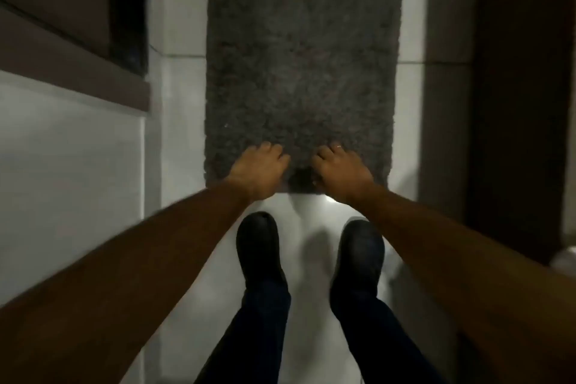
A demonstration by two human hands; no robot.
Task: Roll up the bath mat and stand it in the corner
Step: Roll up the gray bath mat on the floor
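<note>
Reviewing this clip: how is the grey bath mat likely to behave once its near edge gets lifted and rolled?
The bath mat looks thick and shaggy, so it will probably flop and bend easily, making a fat, soft roll. It lies on glossy floor tiles, so it may slide when pushed. Left hand and right hand sit close together; the outer corners may sag.

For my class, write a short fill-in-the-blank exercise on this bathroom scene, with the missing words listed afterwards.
1. Both hands, the left hand and the right hand, rest on the ____ edge of the bath mat.
2. The mat still lies ____ on the tiled floor, not yet rolled.
3. The person's two shoes, left shoe and right shoe, are ____ in colour.

Missing words: near; flat; black
</note>
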